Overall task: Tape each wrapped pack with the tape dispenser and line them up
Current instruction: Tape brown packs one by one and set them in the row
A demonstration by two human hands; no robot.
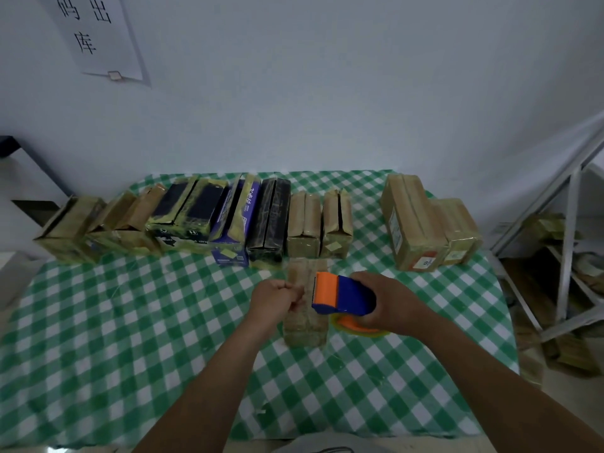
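A brown wrapped pack [305, 325] lies lengthwise in the middle of the checked table. My right hand [389, 300] grips the blue and orange tape dispenser [340, 294], held just over the pack's right side with its orange head pointing left. My left hand [276, 295] is closed at the pack's left edge, its fingers pinched together right in front of the dispenser's mouth; whether tape is between them I cannot tell. Behind, a row of taped packs [183, 220] stands side by side along the far edge.
Two larger brown packs [421, 223] stand apart at the back right. The green and white checked cloth [130, 322] covers the table. A metal shelf frame [568, 243] stands to the right, and a paper sign [98, 34] hangs on the wall.
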